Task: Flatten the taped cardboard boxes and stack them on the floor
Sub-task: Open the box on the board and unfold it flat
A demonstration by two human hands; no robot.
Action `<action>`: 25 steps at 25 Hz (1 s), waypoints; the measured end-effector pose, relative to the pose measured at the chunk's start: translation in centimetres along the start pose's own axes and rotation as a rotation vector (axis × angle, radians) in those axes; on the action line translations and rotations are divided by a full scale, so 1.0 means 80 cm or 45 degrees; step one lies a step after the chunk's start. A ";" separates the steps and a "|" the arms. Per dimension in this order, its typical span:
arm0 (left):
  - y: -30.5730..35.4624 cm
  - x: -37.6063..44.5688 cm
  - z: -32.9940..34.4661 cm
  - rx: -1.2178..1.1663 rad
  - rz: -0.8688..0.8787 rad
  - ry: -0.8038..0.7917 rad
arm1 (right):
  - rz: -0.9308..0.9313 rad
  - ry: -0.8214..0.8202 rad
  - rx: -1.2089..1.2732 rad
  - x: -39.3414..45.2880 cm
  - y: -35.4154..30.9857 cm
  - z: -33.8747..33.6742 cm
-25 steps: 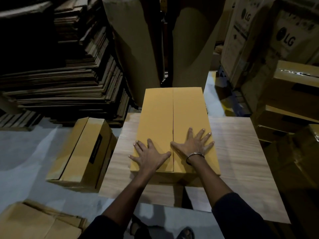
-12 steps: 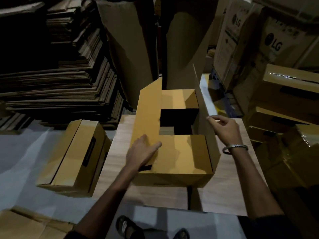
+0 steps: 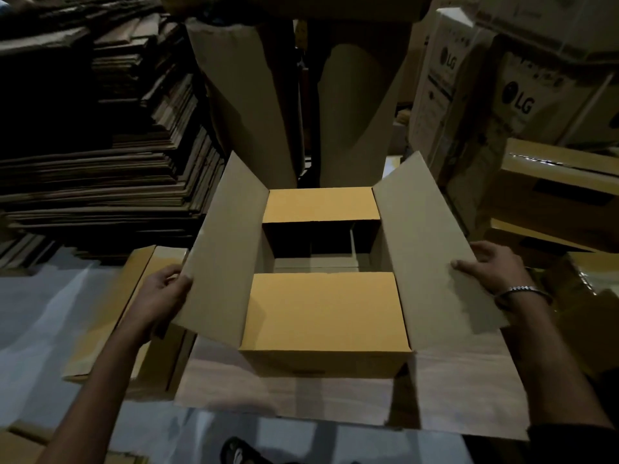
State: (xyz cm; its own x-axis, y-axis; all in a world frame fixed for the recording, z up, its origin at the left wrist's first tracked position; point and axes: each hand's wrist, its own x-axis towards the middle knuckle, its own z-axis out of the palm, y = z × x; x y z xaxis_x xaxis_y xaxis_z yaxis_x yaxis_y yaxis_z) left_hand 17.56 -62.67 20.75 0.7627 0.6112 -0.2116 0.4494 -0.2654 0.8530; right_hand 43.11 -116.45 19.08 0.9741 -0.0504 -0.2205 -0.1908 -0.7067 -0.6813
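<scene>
Our grip is on the two long flaps: left hand (image 3: pixel 165 289) pinches the left flap's (image 3: pixel 222 259) outer edge, right hand (image 3: pixel 490 267) curls round the right flap's (image 3: pixel 425 249). Both are spread wide on the box (image 3: pixel 323 363), which sits mid-desk (image 3: pixel 288 395) toward its far edge. We judge this the opening step; next the short yellow inner flaps (image 3: pixel 323 309) must lift. Matte corrugated board, crisp creases, wood-grain top.
</scene>
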 end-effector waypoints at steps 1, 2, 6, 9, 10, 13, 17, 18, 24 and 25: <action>-0.015 0.007 -0.004 0.071 -0.007 0.054 | 0.009 0.033 -0.146 0.006 0.005 0.006; -0.033 0.013 -0.006 0.162 -0.014 0.127 | 0.019 0.067 -0.261 0.011 0.011 0.014; -0.098 0.042 0.005 0.615 0.009 0.314 | 0.037 0.136 -0.538 0.022 0.036 0.068; -0.127 0.050 0.031 0.792 -0.028 0.284 | -0.026 0.092 -0.621 0.020 0.049 0.115; -0.136 0.048 0.039 0.869 -0.056 0.275 | -0.034 0.060 -0.600 0.016 0.051 0.130; -0.152 0.041 0.068 1.002 -0.109 0.096 | -0.068 0.034 -0.549 0.004 0.051 0.167; -0.149 0.032 0.118 0.781 -0.244 -0.134 | -0.045 -0.059 -0.367 -0.015 0.042 0.203; -0.141 0.028 0.130 0.651 -0.259 -0.193 | -0.006 -0.081 -0.317 -0.021 0.040 0.208; -0.137 0.032 0.156 0.193 -0.362 -0.270 | 0.031 -0.108 -0.046 -0.034 0.033 0.218; -0.132 0.035 0.155 0.180 -0.369 -0.311 | 0.042 -0.110 -0.038 -0.034 0.030 0.218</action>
State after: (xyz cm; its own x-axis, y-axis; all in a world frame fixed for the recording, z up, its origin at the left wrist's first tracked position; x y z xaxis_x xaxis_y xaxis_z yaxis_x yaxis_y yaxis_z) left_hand 20.72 -67.35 5.22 0.6752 0.4852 -0.5556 0.7088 -0.2182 0.6708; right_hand 37.87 -105.70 5.88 0.9528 -0.0138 -0.3032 -0.2179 -0.7265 -0.6517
